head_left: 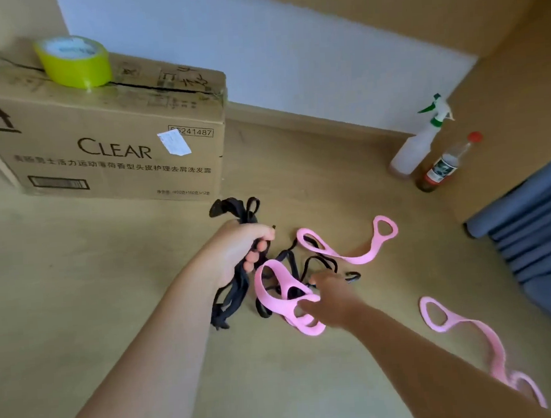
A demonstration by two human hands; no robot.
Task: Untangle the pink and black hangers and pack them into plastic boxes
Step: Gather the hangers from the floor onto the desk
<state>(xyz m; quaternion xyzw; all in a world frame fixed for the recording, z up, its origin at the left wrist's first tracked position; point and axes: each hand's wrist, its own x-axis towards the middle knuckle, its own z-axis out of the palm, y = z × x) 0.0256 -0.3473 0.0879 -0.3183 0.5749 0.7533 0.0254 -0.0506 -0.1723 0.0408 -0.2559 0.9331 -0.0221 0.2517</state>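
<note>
My left hand (238, 250) has its fingers (259, 245) clamped around a bundle of limp black hangers (237, 286). My right hand (329, 299) pinches a looped, rubbery pink hanger (273, 293) tangled with loose black ones (317, 261) on the smooth tan floor (110, 285). Two more wavy pink hangers (358, 252) (471, 325) lie apart to the right.

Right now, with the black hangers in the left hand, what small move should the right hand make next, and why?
Probably lift the pink hanger clear of the pile. The right hand already touches it, black hangers lie tangled through its loops, and the left hand grips the black bundle, which could hold the tangle back.
</note>
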